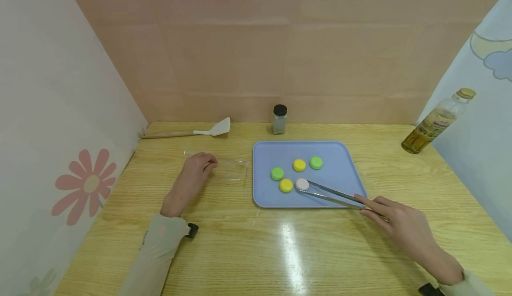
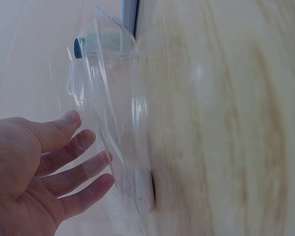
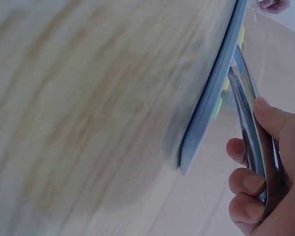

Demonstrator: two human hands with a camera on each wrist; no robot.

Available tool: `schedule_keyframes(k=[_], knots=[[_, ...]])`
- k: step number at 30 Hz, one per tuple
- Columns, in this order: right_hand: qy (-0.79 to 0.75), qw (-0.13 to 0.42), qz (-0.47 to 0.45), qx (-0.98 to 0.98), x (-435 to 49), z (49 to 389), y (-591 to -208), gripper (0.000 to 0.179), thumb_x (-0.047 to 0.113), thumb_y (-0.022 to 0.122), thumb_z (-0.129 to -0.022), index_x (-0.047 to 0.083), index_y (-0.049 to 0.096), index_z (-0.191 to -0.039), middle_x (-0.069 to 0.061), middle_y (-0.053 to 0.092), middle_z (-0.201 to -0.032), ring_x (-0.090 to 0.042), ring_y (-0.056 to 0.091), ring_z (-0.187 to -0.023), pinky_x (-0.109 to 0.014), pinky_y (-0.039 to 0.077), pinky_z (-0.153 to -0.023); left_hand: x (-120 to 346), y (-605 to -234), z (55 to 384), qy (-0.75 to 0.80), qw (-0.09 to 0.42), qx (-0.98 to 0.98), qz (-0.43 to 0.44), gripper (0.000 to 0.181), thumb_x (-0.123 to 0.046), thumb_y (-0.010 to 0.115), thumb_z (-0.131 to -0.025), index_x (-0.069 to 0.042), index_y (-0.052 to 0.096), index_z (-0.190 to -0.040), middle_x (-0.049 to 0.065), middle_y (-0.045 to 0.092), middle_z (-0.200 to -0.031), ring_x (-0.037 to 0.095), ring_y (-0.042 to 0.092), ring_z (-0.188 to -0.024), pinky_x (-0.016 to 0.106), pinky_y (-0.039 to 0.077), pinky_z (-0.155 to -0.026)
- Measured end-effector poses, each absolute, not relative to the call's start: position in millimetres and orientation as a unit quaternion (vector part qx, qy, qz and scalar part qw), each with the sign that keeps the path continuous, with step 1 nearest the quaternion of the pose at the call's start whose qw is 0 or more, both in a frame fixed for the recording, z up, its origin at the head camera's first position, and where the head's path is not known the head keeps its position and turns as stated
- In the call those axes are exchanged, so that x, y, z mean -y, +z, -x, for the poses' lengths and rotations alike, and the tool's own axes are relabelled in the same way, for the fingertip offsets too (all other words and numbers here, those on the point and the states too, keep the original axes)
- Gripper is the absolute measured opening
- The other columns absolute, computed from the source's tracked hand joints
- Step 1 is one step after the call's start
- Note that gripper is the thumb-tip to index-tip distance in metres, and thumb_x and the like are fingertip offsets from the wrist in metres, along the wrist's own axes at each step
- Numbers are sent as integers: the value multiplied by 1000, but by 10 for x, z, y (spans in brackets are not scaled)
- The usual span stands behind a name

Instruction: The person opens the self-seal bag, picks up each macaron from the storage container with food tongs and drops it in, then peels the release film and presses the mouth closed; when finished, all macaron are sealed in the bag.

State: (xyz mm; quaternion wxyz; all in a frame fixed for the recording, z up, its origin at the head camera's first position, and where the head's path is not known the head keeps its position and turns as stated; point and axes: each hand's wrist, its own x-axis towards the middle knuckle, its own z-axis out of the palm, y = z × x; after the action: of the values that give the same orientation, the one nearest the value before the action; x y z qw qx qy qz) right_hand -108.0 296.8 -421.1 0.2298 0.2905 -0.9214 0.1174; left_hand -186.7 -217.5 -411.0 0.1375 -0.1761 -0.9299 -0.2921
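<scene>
My left hand pinches a clear plastic bag left of the tray; in the left wrist view the film overlaps its fingertips. Toward the tray, the bag's mouth stands spread. My right hand grips metal tongs, thumb on one arm, fingers curled round the other. The tongs' tips reach over the front of the blue tray, either side of a pale pink macaron. Yellow macarons and green macarons lie around it on the tray.
A spatula with wooden handle and white head lies at the back left. Behind the tray stands a small jar with a black lid. At the right wall is a bottle of golden liquid with a yellow cap.
</scene>
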Motion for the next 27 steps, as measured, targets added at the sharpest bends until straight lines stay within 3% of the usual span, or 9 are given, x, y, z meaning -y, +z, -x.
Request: schedule_keyframes(k=[13,17,22,27], knots=[[131,233,-293,918,-2970,1059,-4152,36,29,77,-89,25,75,-125,23,57,-79,12,15,-52,-13,15,-41,2167,-4108,1868,-292,132,931,173,6,1,67,-96,4,72,-99,13,70,-95,24,66,-83,37,57,-71],[136,248,-303,910,-2937,1091,-4107,33,40,67,-96,24,75,-124,25,55,-80,13,17,-53,-13,15,-41,2169,-4115,1868,-289,130,933,173,6,1,68,-96,4,72,-99,13,70,-95,23,66,-82,36,56,-71],[136,256,-321,902,-2839,1135,-4036,45,54,50,-102,25,74,-126,24,56,-80,11,22,-53,-12,16,-43,2173,-4119,1870,-291,129,932,173,6,1,68,-96,4,72,-99,13,70,-96,23,66,-82,36,57,-71],[138,266,-339,892,-2682,1175,-3976,48,56,46,-103,25,73,-128,16,65,-84,8,34,-54,-11,19,-44,2167,-4111,1874,-291,128,932,173,7,0,67,-96,4,72,-99,14,70,-96,24,66,-83,37,56,-72]])
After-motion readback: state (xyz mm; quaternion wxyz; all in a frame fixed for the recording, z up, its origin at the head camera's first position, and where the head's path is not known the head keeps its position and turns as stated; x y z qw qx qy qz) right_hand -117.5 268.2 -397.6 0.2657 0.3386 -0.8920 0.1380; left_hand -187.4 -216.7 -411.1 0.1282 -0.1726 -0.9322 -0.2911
